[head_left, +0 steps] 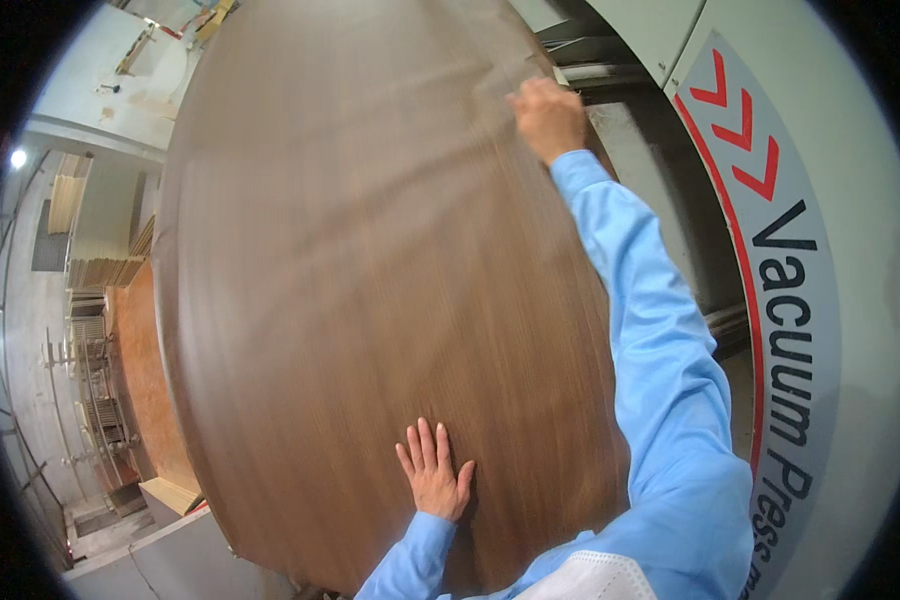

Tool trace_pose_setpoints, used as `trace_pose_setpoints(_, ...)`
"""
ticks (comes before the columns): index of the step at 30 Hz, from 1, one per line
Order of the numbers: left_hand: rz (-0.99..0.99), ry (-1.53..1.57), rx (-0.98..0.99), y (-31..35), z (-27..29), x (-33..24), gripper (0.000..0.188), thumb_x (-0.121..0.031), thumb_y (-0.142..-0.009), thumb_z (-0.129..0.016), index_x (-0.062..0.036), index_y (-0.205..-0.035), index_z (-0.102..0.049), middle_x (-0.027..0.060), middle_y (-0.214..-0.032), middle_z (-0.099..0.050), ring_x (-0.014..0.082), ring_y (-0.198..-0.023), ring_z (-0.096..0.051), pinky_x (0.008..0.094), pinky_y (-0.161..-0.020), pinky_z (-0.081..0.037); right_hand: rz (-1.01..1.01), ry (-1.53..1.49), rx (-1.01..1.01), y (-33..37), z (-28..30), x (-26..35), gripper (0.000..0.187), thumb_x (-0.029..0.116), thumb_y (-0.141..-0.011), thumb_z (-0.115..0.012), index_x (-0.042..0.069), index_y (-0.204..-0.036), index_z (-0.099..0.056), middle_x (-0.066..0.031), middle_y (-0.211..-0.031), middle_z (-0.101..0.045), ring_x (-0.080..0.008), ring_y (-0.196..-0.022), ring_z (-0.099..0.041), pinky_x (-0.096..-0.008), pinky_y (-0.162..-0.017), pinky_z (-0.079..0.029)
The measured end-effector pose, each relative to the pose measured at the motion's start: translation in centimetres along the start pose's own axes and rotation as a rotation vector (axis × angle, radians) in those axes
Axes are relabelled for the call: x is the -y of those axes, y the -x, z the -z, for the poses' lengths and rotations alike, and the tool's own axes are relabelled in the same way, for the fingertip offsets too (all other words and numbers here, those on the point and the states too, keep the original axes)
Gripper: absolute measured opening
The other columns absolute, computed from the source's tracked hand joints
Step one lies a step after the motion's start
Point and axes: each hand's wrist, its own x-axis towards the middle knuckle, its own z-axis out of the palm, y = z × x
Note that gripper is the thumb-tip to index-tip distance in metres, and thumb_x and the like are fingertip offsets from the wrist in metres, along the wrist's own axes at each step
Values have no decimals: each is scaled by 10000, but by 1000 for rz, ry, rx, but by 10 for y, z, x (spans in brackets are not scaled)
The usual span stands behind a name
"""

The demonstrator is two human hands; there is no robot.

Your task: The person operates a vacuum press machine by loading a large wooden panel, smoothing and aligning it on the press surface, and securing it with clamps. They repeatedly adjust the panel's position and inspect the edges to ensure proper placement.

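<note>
A large, thin-looking brown sheet (360, 260) with fine, straight wood grain fills the middle of the view, its surface smooth with a soft sheen. Its long edges bow outward through the fisheye lens. To the right stands a hard, pale grey machine panel (860, 230), bearing a curved band with a red border, three red chevrons and dark lettering. A dark recess (660, 170) lies between the panel and the sheet.

The person's arms wear loose sleeves of light blue cloth, wrinkled along the right one. The left hand (437, 488) lies palm down on the near part of the sheet, fingers apart and pointing away from the body, thumb out to the right. The right arm stretches far forward to the sheet's right edge, where the right hand (553, 118) is bent with fingers curled; whether they are clamped on the edge cannot be told.

The sheet lies spread out beneath both hands. Shallow creases and ripples cross its far half, most marked near the right hand, while the part around the left hand looks flatter and darker. Paler light washes over its left side.
</note>
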Motion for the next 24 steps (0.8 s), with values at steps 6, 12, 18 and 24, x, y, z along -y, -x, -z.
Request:
trace_pose_setpoints(6,3,-16,18,-5,-1,-2,858,-418,-890,-623,-63,-1554,-210,197,-1635,-84,378,-1515,-15,565,-1202,18,-240,-513,-128,-17,-11,-85,532,438,-956,-525,63,-1328,-586,-168,-1375,-563,-362,-1276,-511,-503,-1088,-369)
trace_pose_setpoints(12,9,-1,13,-3,-2,-1,862,-409,-883,-632,-65,-1552,-211,214,-1629,-90,394,-1511,-26,583,-1196,11,139,138,-374,-38,-2,-18,770,579,-936,-509,0,-1437,-424,-201,-1514,-402,-368,-1430,-325,-500,-1153,-274)
trace_pose_setpoints(18,-18,-15,-29,-4,-4,0,874,-424,-873,-639,-61,-1549,-220,221,-1625,-102,406,-1508,-40,591,-1192,3,352,-108,73,-53,-50,111,841,625,-970,-391,12,-1529,-255,-155,-1609,-234,-289,-1507,-156,-436,-1228,-134)
trace_pose_setpoints(24,6,-5,-37,-4,-8,0,834,-446,-891,-586,-48,-1539,-245,226,-1619,-138,412,-1505,-70,586,-1195,-13,114,-11,106,-50,-81,74,867,661,-976,-294,8,-1541,-220,-146,-1627,-177,-268,-1516,-121,-409,-1238,-94)
